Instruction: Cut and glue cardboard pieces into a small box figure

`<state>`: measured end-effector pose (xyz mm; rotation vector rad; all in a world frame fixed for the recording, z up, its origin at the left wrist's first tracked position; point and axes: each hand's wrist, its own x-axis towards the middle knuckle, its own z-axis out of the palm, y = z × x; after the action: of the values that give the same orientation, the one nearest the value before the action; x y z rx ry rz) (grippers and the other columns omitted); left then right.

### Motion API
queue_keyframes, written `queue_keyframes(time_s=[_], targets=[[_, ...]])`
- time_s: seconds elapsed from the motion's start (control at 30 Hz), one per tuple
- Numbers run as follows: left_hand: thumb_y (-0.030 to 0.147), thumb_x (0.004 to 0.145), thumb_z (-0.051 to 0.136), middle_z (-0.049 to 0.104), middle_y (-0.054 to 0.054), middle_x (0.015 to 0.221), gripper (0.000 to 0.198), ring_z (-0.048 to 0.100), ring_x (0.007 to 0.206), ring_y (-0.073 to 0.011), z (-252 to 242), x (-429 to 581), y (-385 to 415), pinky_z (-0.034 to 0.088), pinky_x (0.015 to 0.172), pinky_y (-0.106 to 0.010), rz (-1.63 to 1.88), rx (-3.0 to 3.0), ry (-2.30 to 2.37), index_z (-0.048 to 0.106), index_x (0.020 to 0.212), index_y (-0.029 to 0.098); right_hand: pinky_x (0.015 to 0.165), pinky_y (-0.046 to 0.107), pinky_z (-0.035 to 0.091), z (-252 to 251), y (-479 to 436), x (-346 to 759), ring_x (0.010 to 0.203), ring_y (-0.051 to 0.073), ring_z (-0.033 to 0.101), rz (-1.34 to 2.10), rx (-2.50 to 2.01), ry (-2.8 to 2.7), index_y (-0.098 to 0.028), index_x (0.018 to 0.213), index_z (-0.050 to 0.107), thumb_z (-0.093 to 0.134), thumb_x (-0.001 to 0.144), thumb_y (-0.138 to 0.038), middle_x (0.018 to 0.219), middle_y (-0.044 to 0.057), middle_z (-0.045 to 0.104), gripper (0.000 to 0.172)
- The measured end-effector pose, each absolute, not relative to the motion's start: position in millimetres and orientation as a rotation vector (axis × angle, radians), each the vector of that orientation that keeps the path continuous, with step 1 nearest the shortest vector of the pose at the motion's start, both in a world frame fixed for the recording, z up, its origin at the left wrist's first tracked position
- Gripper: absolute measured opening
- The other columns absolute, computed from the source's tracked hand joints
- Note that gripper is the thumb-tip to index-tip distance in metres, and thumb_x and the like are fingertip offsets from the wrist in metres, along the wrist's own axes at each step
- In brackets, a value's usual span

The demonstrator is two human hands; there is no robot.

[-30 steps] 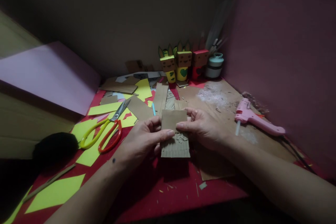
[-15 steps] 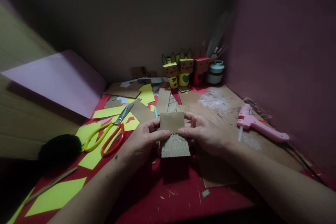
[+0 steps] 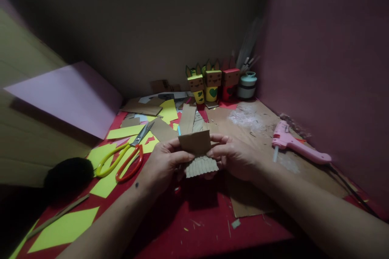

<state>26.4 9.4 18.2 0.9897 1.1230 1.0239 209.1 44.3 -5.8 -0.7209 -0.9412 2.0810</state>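
Between my two hands is a small piece of cardboard [image 3: 195,143], held above the red table cover [image 3: 209,226]. Its upper part is smooth brown; the lower part is peeled, with the ridged corrugation bare. My left hand [image 3: 170,158] grips the left edge, thumb on the front and fingers behind. On the right edge my right hand [image 3: 232,154] pinches it the same way, the thumb near the line where the smooth layer ends. Most of the fingers behind the piece are hidden.
Scissors [image 3: 130,153] with yellow and red handles lie on yellow paper scraps at left. A pink glue gun [image 3: 293,143] rests on a cardboard sheet [image 3: 258,129] at right. Behind stand several paper-and-cardboard figures [image 3: 212,89] and a teal pot [image 3: 247,85]. A lilac sheet [image 3: 67,97] leans at left.
The cardboard has tilted and shifted slightly left in my hands. Its peeled lower part now shows clearer ridges and fewer loose paper shreds. The view has moved slightly.
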Motion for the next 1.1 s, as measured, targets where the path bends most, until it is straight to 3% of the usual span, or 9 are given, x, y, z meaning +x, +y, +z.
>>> queue_keyframes(time_s=[0.07,0.27,0.47,0.6,0.77,0.83,0.9,0.97,1.1], targets=[[0.014,0.068,0.073,0.071,-0.006,0.065,0.035,0.067,0.057,-0.0226,19,27,8,0.052,0.050,-0.030,1.033,0.995,1.132,0.076,0.102,0.015,0.052,0.033,0.059,-6,43,209,0.050,0.009,0.051,2.082,-0.717,-0.940,-0.015,0.103,0.067,0.070,0.057,-0.004,0.069,-0.001,0.066,0.048],[0.016,0.069,0.073,0.076,-0.010,0.073,0.027,0.068,0.058,-0.0230,23,30,7,0.051,0.049,-0.030,1.071,1.064,1.181,0.078,0.096,0.014,0.054,0.035,0.059,-5,39,208,0.057,0.016,0.063,2.124,-0.672,-0.985,-0.015,0.102,0.067,0.071,0.068,-0.015,0.072,0.003,0.068,0.034],[0.019,0.072,0.075,0.070,-0.005,0.068,0.032,0.064,0.052,-0.0183,19,27,10,0.045,0.046,-0.025,1.007,1.054,1.169,0.072,0.104,0.014,0.049,0.034,0.060,-4,41,207,0.057,0.015,0.059,2.065,-0.685,-0.994,-0.016,0.106,0.067,0.070,0.064,-0.010,0.067,0.000,0.063,0.043],[0.020,0.072,0.080,0.073,-0.010,0.091,0.049,0.068,0.069,-0.0202,20,23,13,0.053,0.061,-0.029,0.973,1.090,0.991,0.065,0.118,0.015,0.048,0.031,0.058,-1,42,209,0.059,0.015,0.061,2.032,-0.664,-1.063,-0.019,0.115,0.065,0.065,0.064,-0.010,0.082,0.002,0.068,0.052],[0.010,0.064,0.085,0.070,-0.008,0.111,0.092,0.068,0.098,-0.0260,27,22,14,0.056,0.073,-0.028,1.045,1.105,0.997,0.042,0.143,0.029,0.039,0.025,0.048,1,42,211,0.049,0.011,0.053,1.982,-0.706,-1.153,-0.021,0.127,0.060,0.062,0.067,-0.013,0.082,0.002,0.068,0.061],[0.017,0.069,0.084,0.071,-0.007,0.110,0.076,0.068,0.092,-0.0227,28,23,13,0.055,0.070,-0.025,1.113,1.140,1.045,0.050,0.136,0.028,0.038,0.025,0.047,2,41,210,0.047,0.011,0.050,1.975,-0.735,-1.118,-0.023,0.134,0.054,0.062,0.066,-0.013,0.072,-0.001,0.063,0.070],[0.031,0.079,0.078,0.072,-0.007,0.103,0.042,0.067,0.082,-0.0186,28,24,12,0.054,0.064,-0.023,1.179,1.182,1.144,0.065,0.119,0.022,0.039,0.026,0.049,3,40,210,0.046,0.012,0.050,1.960,-0.754,-1.047,-0.027,0.142,0.045,0.064,0.067,-0.013,0.065,-0.004,0.059,0.078],[0.039,0.086,0.070,0.073,-0.006,0.090,0.026,0.064,0.071,-0.0159,28,25,12,0.051,0.058,-0.021,1.216,1.223,1.234,0.073,0.102,0.019,0.045,0.029,0.053,5,39,210,0.049,0.014,0.054,1.942,-0.733,-0.980,-0.030,0.142,0.041,0.067,0.067,-0.013,0.065,-0.005,0.060,0.081],[0.038,0.086,0.069,0.067,-0.001,0.064,0.021,0.059,0.056,-0.0136,31,27,12,0.046,0.049,-0.020,1.296,1.214,1.295,0.076,0.090,0.018,0.055,0.028,0.053,6,39,209,0.058,0.014,0.058,1.914,-0.670,-0.918,-0.024,0.111,0.059,0.071,0.064,-0.012,0.071,-0.002,0.064,0.050]])
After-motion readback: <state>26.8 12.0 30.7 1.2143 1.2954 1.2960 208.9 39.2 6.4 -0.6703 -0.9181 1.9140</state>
